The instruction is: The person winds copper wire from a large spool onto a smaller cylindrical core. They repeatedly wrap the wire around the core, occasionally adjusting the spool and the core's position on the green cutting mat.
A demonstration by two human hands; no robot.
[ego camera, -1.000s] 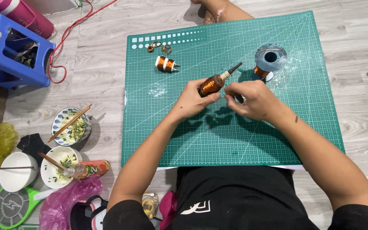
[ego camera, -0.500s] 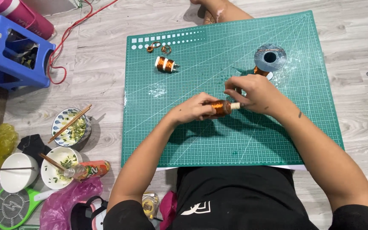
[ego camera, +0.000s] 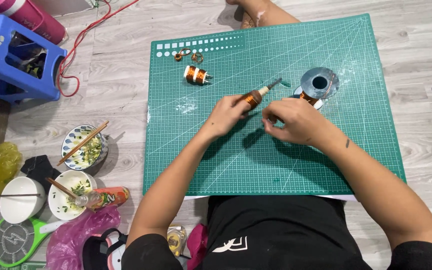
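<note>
Copper-wound coil (ego camera: 252, 97) pinched in left hand (ego camera: 227, 114); right hand (ego camera: 296, 120) just beside.

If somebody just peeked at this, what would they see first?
Probably the big green cutting mat on the wooden floor, with two bare hands meeting at its middle. The left hand holds a small rod wound with shiny copper wire; the right hand pinches beside it, near a silver wire spool.
</note>
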